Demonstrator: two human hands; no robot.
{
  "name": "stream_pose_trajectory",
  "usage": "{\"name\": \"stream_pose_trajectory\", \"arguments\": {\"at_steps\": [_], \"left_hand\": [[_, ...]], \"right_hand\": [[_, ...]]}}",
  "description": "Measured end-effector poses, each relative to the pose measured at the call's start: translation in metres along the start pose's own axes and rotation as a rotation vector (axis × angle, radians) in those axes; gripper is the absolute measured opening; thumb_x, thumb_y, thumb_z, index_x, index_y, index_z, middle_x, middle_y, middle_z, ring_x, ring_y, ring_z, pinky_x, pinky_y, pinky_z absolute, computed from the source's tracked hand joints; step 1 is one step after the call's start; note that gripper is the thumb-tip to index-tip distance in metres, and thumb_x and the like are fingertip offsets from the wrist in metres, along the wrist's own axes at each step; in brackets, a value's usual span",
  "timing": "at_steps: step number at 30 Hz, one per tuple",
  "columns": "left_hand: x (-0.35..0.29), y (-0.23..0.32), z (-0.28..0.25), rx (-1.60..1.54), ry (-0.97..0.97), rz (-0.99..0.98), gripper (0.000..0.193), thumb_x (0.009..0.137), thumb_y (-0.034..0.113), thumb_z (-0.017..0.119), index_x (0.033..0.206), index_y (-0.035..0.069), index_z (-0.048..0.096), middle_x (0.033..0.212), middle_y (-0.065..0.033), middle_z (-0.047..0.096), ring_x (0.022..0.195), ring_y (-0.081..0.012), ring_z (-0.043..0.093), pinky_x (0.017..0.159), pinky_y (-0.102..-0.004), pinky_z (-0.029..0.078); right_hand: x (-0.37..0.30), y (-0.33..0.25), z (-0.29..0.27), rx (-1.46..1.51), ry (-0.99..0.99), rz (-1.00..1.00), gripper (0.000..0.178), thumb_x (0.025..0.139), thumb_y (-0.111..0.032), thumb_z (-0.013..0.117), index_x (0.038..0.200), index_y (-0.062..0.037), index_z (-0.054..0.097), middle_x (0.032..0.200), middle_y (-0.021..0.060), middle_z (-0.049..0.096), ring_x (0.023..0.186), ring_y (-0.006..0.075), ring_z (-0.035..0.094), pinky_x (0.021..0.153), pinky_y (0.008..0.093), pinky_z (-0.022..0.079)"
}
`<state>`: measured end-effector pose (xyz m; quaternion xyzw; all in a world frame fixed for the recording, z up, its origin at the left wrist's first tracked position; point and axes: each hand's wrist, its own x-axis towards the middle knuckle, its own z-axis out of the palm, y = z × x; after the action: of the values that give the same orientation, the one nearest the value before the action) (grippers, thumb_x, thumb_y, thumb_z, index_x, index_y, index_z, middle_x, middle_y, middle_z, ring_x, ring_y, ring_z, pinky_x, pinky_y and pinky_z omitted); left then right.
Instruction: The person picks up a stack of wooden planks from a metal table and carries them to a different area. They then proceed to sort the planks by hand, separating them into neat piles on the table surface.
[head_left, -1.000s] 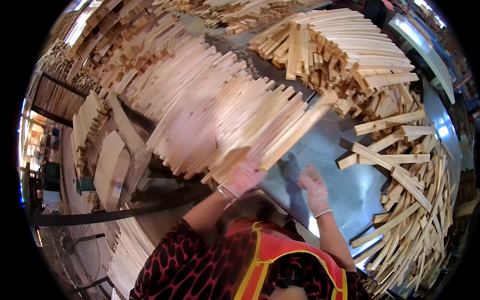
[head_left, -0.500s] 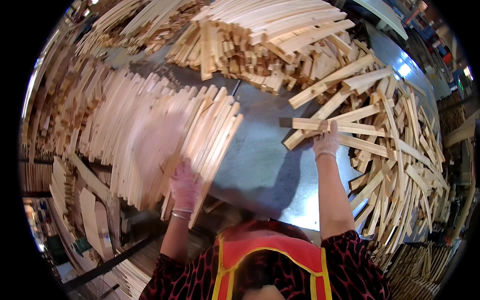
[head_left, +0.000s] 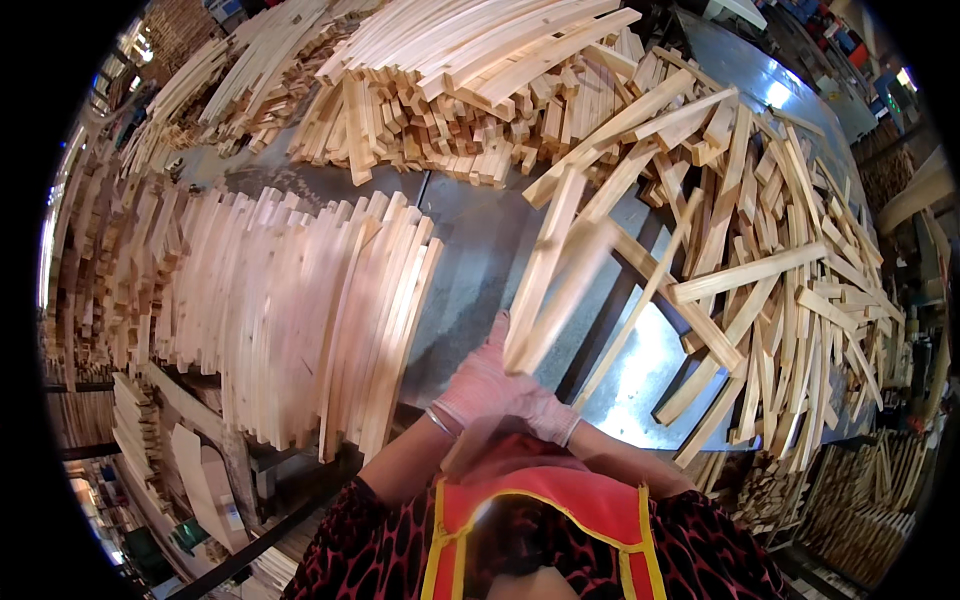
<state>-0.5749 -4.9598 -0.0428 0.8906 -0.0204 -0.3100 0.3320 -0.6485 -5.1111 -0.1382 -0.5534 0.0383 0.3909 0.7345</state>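
Observation:
In front of my body my two hands come together, both in pale pink work gloves. My left hand (head_left: 478, 388) is closed at the lower end of a wooden strip (head_left: 545, 270), its thumb up along the side. Close against it, my right hand (head_left: 547, 413) grips the near end of a second strip (head_left: 572, 295), smeared by motion; its fingers are partly hidden. Both strips tilt up and away over the metal table (head_left: 470, 240). To the left lies a row of strips (head_left: 290, 310), set side by side.
A loose heap of crossing strips (head_left: 770, 290) covers the table's right side. A tall stack of strips (head_left: 470, 60) stands at the back. More stacked wood (head_left: 110, 250) lines the far left. A thin strip (head_left: 640, 300) lies slanted near my right hand.
My left hand has left the row and moved right. My right hand has come from the heap toward my body, bringing strips with it. The hands now meet at the strips' near ends.

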Motion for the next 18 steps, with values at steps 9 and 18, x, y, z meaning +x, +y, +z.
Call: {"name": "stream_pose_trajectory", "arguments": {"at_steps": [9, 18], "left_hand": [[-0.051, -0.137, 0.002, 0.512, 0.439, -0.091, 0.093, 0.083, 0.037, 0.072, 0.161, 0.006, 0.033, 0.136, -0.0204, 0.059, 0.127, -0.0397, 0.055, 0.108, -0.0483, 0.044], [-0.027, -0.143, 0.000, 0.884, 0.598, 0.037, 0.085, 0.085, 0.044, 0.071, 0.157, 0.010, 0.041, 0.158, -0.0114, 0.044, 0.149, -0.0340, 0.035, 0.124, -0.0514, 0.023]], "right_hand": [[-0.027, -0.078, -0.085, -0.689, 1.267, -0.093, 0.067, 0.082, -0.024, 0.079, 0.141, -0.0037, 0.053, 0.129, 0.0212, 0.064, 0.115, 0.0374, 0.064, 0.097, 0.0454, 0.053], [0.008, -0.044, -0.065, -0.649, 1.329, -0.223, 0.078, 0.075, -0.012, 0.073, 0.148, -0.0080, 0.045, 0.140, 0.0249, 0.054, 0.127, 0.0442, 0.055, 0.107, 0.0505, 0.045]]}}
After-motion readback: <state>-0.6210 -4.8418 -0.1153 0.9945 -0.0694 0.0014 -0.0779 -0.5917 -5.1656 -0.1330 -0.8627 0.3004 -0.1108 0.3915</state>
